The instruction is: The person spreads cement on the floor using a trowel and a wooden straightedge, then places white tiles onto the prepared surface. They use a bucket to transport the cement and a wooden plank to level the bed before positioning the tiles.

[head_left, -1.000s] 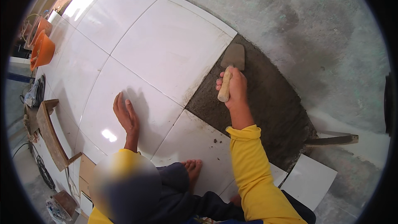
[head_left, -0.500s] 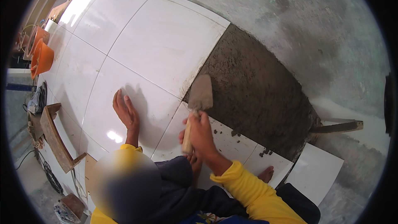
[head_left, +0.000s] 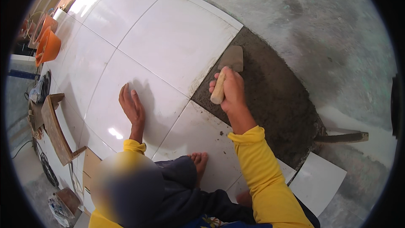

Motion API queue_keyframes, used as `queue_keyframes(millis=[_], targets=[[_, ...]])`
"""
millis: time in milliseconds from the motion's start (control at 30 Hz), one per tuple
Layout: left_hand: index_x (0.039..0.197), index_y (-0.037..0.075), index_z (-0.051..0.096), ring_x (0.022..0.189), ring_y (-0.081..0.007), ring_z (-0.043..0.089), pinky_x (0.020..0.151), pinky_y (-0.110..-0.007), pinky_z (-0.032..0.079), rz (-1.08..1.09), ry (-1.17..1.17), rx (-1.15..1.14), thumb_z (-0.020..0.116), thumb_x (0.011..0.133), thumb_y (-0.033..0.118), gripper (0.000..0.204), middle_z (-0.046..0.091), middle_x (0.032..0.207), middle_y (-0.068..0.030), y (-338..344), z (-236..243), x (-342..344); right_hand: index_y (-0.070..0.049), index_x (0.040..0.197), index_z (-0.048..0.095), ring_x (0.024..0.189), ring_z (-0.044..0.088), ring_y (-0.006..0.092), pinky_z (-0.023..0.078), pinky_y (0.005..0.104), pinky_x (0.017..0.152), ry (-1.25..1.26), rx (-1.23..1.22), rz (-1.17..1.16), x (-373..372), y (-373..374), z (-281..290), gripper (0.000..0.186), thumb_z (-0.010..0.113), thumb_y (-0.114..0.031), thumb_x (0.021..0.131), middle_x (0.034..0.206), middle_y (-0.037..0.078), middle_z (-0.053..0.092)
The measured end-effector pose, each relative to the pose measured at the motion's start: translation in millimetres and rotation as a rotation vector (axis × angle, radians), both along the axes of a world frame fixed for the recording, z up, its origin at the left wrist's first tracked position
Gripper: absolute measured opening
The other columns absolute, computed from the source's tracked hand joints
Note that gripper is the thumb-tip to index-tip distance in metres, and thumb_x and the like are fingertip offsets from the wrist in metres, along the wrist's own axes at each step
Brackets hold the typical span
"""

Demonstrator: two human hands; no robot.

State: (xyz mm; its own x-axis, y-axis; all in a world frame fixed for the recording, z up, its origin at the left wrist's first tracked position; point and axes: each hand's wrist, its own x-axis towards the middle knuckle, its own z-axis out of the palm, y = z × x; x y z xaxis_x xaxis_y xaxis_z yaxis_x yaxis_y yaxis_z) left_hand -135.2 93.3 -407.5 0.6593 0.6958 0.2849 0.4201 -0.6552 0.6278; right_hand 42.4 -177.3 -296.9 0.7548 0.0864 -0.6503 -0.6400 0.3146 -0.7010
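My right hand (head_left: 233,88) is closed round the wooden handle of a trowel (head_left: 232,57). The trowel's mortar-smeared blade lies over the far left part of a bed of wet grey mortar (head_left: 274,97), close to the edge of a large white tile (head_left: 177,29). Whether the blade presses on the mortar I cannot tell. My left hand (head_left: 133,106) is open over another white tile (head_left: 114,88), fingers stretched out, its shadow beside it. It holds nothing. A few mortar crumbs (head_left: 221,133) dot the tile in front of the bed.
A loose white tile (head_left: 318,181) lies at the lower right, near a wooden piece (head_left: 344,137). A bare grey wall (head_left: 320,21) rises beyond the mortar. At left are orange buckets (head_left: 48,48), a wooden frame (head_left: 59,131), a power tool (head_left: 40,88) and a black cable (head_left: 48,171).
My right hand has carried the trowel farther away and to the right, over the mortar. My right forearm now reaches across the bed's near edge. My left hand has stayed nearly in place.
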Motion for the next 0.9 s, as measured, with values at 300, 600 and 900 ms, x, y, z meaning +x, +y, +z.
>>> queue_keyframes(millis=[300,600,900], targets=[[0.146,-0.002,0.056,0.139,-0.0400,0.049,0.119,-0.048,0.038,-0.005,0.013,0.027,0.046,0.115,0.035,0.049,0.055,0.149,-0.0227,1.4,0.4,-2.4,-0.004,0.134,0.040,0.059,0.064,0.0210,0.055,0.0376,0.048,0.248,-0.073,0.242,-150.4,6.0,33.5,0.036,0.055,-0.028,0.111,0.103,0.012,0.059],[0.148,-0.001,0.056,0.142,-0.0386,0.047,0.120,-0.047,0.037,-0.024,0.003,0.039,0.045,0.115,0.038,0.052,0.053,0.151,-0.0217,3.2,-8.0,-1.2,-0.002,0.136,0.055,0.082,0.073,0.0247,0.061,0.0417,0.074,-0.364,-0.792,0.776,-127.0,-165.0,18.6,0.038,0.060,-0.028,0.108,0.096,0.013,0.068],[0.147,-0.001,0.057,0.141,-0.0393,0.047,0.120,-0.047,0.038,-0.010,0.036,0.045,0.045,0.115,0.037,0.051,0.054,0.151,-0.0221,5.2,-10.2,-0.6,-0.007,0.129,0.062,0.092,0.071,0.0410,0.060,0.0518,0.078,-0.654,-1.045,1.364,-208.4,-227.8,22.7,0.033,0.061,-0.030,0.106,0.106,0.018,0.069]])
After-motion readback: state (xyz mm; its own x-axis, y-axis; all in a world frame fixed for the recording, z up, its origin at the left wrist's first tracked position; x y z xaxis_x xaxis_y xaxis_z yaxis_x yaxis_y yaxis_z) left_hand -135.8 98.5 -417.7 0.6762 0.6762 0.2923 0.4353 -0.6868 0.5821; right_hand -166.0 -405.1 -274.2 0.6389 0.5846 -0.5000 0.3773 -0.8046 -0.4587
